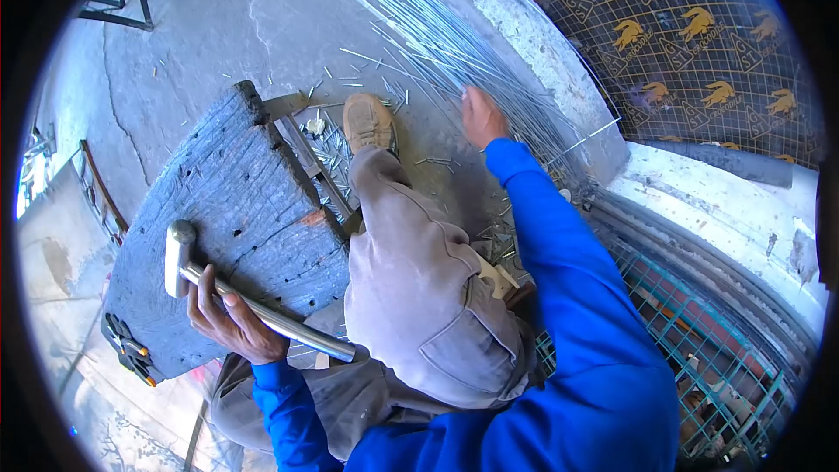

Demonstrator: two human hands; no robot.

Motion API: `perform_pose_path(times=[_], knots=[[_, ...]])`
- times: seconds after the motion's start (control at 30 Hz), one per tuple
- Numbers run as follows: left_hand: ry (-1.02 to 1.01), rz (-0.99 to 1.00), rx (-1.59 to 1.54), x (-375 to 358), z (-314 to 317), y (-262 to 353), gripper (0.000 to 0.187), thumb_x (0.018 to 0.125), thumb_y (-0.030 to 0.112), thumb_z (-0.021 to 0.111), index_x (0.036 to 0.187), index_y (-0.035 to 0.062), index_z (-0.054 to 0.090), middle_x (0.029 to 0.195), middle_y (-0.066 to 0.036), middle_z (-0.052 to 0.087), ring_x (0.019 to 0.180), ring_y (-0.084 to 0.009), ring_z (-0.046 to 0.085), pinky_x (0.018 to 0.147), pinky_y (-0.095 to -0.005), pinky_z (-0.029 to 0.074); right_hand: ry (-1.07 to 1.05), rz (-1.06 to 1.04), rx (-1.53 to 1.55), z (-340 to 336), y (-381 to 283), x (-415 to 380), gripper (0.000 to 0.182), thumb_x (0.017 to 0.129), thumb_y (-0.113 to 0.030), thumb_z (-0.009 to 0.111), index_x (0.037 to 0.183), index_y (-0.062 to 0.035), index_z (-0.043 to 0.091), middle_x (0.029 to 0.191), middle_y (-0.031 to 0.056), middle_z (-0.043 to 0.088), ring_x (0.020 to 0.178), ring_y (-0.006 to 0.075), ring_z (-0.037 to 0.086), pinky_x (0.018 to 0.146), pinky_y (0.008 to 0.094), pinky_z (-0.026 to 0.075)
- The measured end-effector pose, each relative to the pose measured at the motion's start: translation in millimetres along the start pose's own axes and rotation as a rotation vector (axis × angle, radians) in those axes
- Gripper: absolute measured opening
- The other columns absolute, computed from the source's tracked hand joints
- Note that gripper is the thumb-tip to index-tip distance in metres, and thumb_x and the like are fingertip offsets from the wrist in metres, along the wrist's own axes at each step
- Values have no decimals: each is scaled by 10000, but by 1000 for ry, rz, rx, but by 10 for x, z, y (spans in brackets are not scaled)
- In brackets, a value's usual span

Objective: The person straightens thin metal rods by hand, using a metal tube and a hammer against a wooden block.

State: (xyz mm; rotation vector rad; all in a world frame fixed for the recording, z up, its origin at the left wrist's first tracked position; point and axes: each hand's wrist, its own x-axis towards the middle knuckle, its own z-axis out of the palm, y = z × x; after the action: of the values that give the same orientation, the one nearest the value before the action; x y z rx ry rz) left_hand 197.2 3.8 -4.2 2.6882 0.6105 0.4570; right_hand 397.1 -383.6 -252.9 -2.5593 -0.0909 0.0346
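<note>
Hammer lies head-down on the worn wooden block at the left, its metal handle wrapped by the closed left hand; no wire sits under it. Just right of the block, many short cut pieces litter the floor beside the shoe, so some cutting looks done. Farther right, the right hand reaches into the bundle of long wires, fingers curled around strands; plenty remain uncut.
</note>
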Motion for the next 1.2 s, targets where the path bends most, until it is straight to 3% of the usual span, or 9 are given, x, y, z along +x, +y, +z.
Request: perform_pose_path(times=[0.2,0.3,0.37,0.4,0.57,0.8,0.97,1.03,1.2], knots=[[2,-6,-4,-1,4,9,571,1010,506,349,1276,63,593,1250,-165,485,1203,-295,432,1044,-454,279,-37,-21,-270,-482,329,797,232,967,-210,476,1143,-85,563,1039,211,621,958,435,602,804,544,478],[-11,-25,-7,-9,2,1,564,1010,499,351,1277,63,591,1249,-165,484,1209,-294,427,1048,-457,275,43,66,-684,-632,425,917,261,937,-171,497,1164,-80,586,1116,171,620,1090,367,584,867,518,467],[-12,-21,-3,-4,-3,-4,560,1010,493,351,1277,63,590,1248,-165,483,1209,-294,426,1049,-457,274,-189,177,-805,-676,479,927,304,898,-151,526,1185,-90,604,1175,140,610,1189,315,538,941,504,431],[-11,-19,2,-5,-1,-4,557,1009,488,350,1277,63,589,1247,-165,483,1209,-295,425,1051,-457,273,-385,294,-757,-706,433,917,332,904,-169,529,1222,-106,604,1229,139,590,1229,310,512,983,496,417],[-26,-23,-10,-4,-21,11,565,1009,479,343,1279,43,581,1254,-169,484,1213,-297,418,1058,-460,269,-422,499,-722,-554,617,421,347,927,-201,538,1260,-119,591,1286,119,571,1266,310,489,1041,531,358],[-31,4,-5,15,-12,57,582,1016,472,321,1281,17,571,1238,-155,513,1187,-298,432,1041,-448,285,-278,349,-558,-678,757,48,290,942,-309,577,1157,-118,610,1300,171,538,1274,340,452,950,531,435],[-7,-12,-17,9,-14,95,556,1017,474,348,1292,47,573,1221,-156,515,1177,-290,443,1034,-443,292,-77,246,-300,-915,688,-4,277,962,-334,545,1049,-74,590,1019,247,641,998,426,606,820,534,478],[-6,-11,-4,5,-13,81,555,1017,478,350,1289,52,577,1223,-155,514,1172,-290,446,1032,-442,295,-12,155,-283,-1001,785,44,320,969,-353,538,1128,-78,570,941,256,659,895,463,620,800,542,478],[9,18,3,7,-2,61,530,1022,462,358,1283,63,588,1213,-149,525,1167,-291,449,1020,-436,301,-133,349,-172,-1340,867,249,470,947,-417,575,1337,-164,505,1110,243,656,1026,432,626,883,499,490]])
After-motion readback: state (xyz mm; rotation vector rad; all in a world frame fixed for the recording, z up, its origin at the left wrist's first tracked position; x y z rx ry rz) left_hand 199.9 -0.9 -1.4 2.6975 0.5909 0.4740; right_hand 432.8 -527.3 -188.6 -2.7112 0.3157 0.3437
